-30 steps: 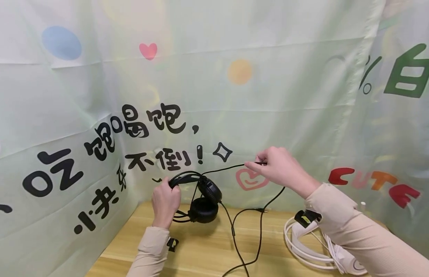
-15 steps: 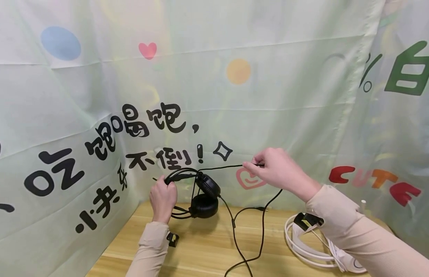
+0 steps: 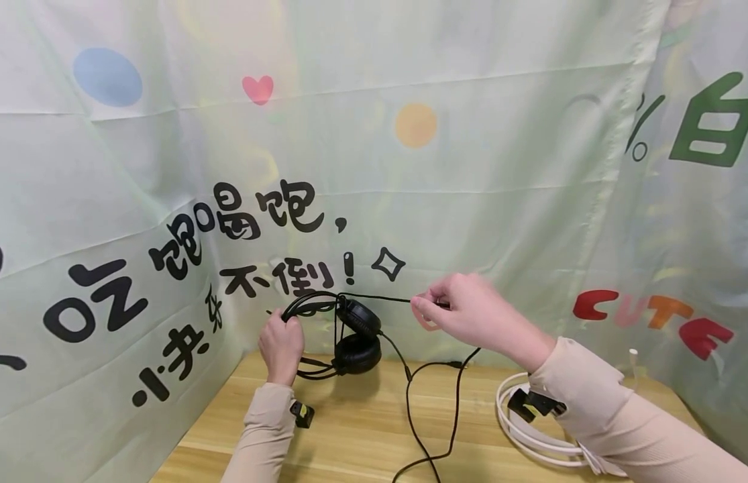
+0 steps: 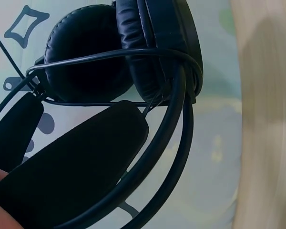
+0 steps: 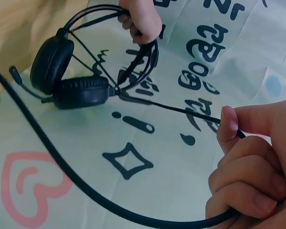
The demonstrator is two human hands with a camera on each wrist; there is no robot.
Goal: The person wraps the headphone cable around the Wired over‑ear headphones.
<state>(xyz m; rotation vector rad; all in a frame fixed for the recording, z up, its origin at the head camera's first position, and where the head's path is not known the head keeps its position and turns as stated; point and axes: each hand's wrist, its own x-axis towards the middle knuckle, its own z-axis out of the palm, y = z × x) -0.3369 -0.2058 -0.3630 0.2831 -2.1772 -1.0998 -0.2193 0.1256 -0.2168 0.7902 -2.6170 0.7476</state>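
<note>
now the right hand (image 3: 473, 314), pinching the black cord (image 5: 181, 224), sits slightly lower, seemingly keeping its wrap snug around the headset (image 3: 357, 353) the left hand (image 3: 281, 347) grips.

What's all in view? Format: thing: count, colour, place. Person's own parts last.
headset: 1, black, held by its headband
microphone: 1, black, on the headset's boom
cable: 1, black, from headset through one hand, looping down over the table
plug-like piece: 1, black, near the cable
white cable: 1 coil, white, table's right side, partly hidden
unclear upright thing: 1, white, behind right sleeve
table: 1, light wood, below
cloth backdrop: panel count unclear, pale green, printed, around the table
wrist cameras: 2, black, at the wrists
sleeves: 2, beige, both forearms
hands: 2, left hand on headband, right hand pinching cable
</note>
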